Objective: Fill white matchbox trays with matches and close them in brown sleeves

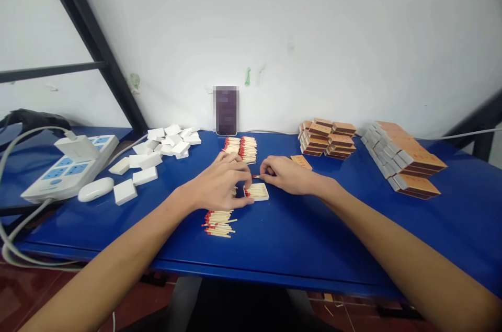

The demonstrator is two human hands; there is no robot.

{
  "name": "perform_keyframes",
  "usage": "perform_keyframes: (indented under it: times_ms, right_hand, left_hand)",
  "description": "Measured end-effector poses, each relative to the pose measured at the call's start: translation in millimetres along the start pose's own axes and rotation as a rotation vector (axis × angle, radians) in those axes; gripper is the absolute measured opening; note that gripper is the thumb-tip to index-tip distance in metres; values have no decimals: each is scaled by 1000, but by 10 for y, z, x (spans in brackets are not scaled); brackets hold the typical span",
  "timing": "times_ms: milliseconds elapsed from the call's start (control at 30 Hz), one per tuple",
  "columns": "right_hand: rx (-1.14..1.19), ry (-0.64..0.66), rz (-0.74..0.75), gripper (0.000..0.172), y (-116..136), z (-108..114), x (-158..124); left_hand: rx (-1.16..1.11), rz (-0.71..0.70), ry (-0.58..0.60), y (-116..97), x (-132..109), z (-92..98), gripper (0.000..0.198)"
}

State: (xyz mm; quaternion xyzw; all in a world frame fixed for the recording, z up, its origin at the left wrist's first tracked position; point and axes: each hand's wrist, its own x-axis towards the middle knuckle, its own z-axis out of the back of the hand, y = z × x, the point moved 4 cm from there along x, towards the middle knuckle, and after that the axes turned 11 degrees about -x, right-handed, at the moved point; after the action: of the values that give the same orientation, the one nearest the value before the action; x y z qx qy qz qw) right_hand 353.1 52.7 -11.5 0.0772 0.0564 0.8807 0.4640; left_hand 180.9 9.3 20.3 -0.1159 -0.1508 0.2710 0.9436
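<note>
My left hand [223, 183] grips the left end of a small white matchbox tray [265, 197] between thumb and fingers. Inside the tray lie several red-tipped matches [255, 192]. Just behind the tray, my right hand [288, 175] is closed, pinching what looks like a single match [256, 176] with its thumb and fingertips. A loose heap of matches [219, 223] lies in front of my left hand, partly hidden by it. More matches [248, 150] lie in two bunches beyond that hand. An orange matchbox sleeve [301, 162] rests flat beyond my right wrist.
White trays [145, 160] are scattered at the back left, near a white earphone case [96, 189] and a power strip [74, 164]. A phone [227, 111] leans on the wall. Orange sleeves [327, 138] and matchboxes [408, 157] stand stacked on the blue table [314, 243].
</note>
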Motion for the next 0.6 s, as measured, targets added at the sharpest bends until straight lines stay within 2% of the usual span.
perform_keyframes:
  times_ms: [200,400,500,600]
  right_hand:
    - [-35,73,45,20,22,-6,-27]
    - [-73,61,49,18,53,108,-82]
    - [-4,38,4,19,106,246,-138]
    - [67,63,87,15,234,283,-167]
  left_hand:
    - [-20,14,45,-7,6,-12,22]
    - [-12,26,37,3,10,-10,21]
    - [-29,35,-1,20,4,-14,31]
    - [-50,36,-14,29,2,-21,40]
